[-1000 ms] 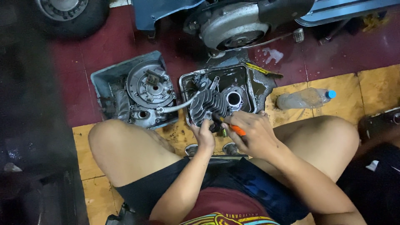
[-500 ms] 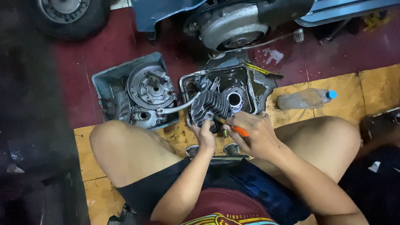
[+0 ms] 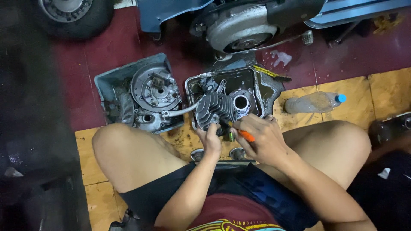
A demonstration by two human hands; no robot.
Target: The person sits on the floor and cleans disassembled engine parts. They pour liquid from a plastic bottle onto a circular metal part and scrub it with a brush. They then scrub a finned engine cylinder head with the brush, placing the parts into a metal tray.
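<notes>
The finned cylinder (image 3: 214, 109) is being gripped from below by the left hand (image 3: 210, 141); an orange-handled tool (image 3: 240, 133), clasped in the right hand (image 3: 263, 139), is being angled up-left toward the cylinder.

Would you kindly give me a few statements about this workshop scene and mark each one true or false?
1. The left hand holds the finned cylinder. True.
2. The right hand grips a tool with a blue handle. False: the tool has an orange handle.
3. The plastic bottle stands upright. False: it lies on its side on the floor.
4. The grey tray with engine parts sits left of the metal pan. True.
5. The bottle has a red cap. False: the cap is blue.
</notes>
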